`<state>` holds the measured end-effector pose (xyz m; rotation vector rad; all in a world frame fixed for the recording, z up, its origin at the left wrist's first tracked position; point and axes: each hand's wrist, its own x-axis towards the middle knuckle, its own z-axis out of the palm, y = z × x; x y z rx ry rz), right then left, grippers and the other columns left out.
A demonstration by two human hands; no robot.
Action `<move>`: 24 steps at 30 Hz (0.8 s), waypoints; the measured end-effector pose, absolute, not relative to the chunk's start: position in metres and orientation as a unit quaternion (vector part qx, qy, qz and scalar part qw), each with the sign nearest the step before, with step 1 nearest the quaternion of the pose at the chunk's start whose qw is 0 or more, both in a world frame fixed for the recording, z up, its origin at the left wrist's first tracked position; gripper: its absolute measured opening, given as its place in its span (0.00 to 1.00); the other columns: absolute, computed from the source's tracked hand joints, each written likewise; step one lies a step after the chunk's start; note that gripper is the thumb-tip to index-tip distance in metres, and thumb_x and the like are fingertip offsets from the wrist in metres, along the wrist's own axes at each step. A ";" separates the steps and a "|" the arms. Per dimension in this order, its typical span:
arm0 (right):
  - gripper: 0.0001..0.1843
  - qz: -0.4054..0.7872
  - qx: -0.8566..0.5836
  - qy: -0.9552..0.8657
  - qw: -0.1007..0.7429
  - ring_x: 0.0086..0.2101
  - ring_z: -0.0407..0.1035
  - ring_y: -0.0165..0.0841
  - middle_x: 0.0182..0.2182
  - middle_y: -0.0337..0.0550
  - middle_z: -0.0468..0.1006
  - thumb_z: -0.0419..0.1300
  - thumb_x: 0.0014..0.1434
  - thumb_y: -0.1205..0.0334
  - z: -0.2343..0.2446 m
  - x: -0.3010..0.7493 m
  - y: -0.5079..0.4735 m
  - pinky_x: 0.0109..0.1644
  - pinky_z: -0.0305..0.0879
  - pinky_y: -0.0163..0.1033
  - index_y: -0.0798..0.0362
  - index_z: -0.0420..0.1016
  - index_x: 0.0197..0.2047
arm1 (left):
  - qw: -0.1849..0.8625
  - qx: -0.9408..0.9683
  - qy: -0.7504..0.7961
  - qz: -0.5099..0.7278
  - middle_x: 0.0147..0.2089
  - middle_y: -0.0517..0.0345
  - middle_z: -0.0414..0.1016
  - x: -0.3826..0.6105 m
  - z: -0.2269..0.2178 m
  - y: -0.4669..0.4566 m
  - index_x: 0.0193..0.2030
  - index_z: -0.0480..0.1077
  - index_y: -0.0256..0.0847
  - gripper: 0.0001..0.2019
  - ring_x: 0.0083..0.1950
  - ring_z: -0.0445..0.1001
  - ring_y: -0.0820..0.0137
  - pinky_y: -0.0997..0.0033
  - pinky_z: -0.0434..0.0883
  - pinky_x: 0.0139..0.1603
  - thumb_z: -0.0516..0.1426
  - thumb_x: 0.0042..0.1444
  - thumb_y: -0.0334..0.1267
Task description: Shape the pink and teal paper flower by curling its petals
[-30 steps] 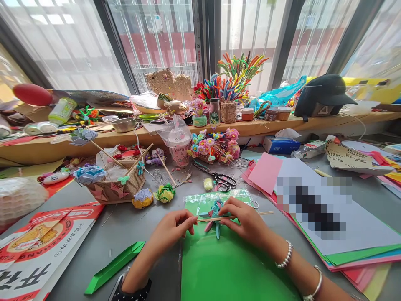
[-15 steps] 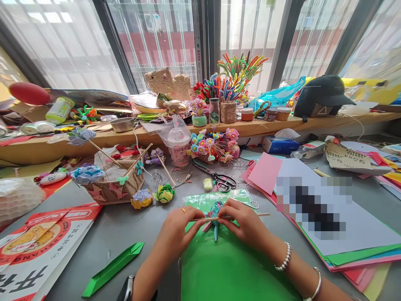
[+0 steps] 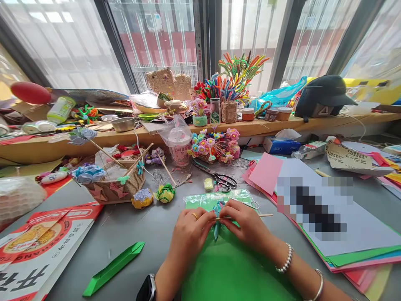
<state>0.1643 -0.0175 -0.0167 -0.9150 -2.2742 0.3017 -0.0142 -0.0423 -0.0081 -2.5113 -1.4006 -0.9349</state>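
Above the green plastic-wrapped paper pack, my left hand and my right hand meet, both with fingers pinched. Between them runs a thin wooden stick, whose far end sticks out to the right past my right hand. My left fingertips grip its left end, close beside my right fingertips. Behind and below the fingers shows a blue folded-paper piece, partly hidden; whether it is fixed to the stick I cannot tell. Off to the left lies a folded green paper strip.
Black scissors lie beyond the pack. At the left stand a cardboard box with paper flowers and two folded lotus flowers. Paper sheets are stacked at right. A lidded cup stands behind, before a crowded ledge.
My left hand has slid right along the stick until its fingertips came close to my right hand's. The right hand has barely moved.
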 end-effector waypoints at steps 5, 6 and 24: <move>0.04 0.129 -0.356 -0.864 0.334 0.30 0.65 0.31 0.28 0.40 0.69 0.56 0.54 0.71 -0.015 0.163 -0.019 0.32 0.63 0.34 0.53 0.68 0.32 | 0.078 -0.828 -0.448 -0.327 0.29 0.59 0.76 -0.012 -0.009 -0.044 0.35 0.72 0.42 0.09 0.30 0.72 0.72 0.71 0.65 0.32 0.50 0.57 0.33; 0.04 0.133 -0.356 -0.863 0.334 0.30 0.65 0.31 0.28 0.40 0.70 0.56 0.54 0.71 -0.015 0.163 -0.019 0.32 0.63 0.34 0.53 0.68 0.33 | 0.085 -0.829 -0.445 -0.328 0.29 0.59 0.76 -0.012 -0.009 -0.044 0.35 0.72 0.42 0.09 0.30 0.72 0.72 0.72 0.65 0.32 0.50 0.57 0.33; 0.06 0.193 -0.344 -0.849 0.353 0.30 0.67 0.31 0.27 0.40 0.72 0.55 0.57 0.66 -0.014 0.164 -0.016 0.34 0.65 0.35 0.52 0.73 0.31 | 0.096 -0.828 -0.451 -0.319 0.29 0.59 0.75 -0.009 -0.013 -0.048 0.32 0.72 0.43 0.11 0.27 0.70 0.73 0.75 0.65 0.28 0.49 0.57 0.32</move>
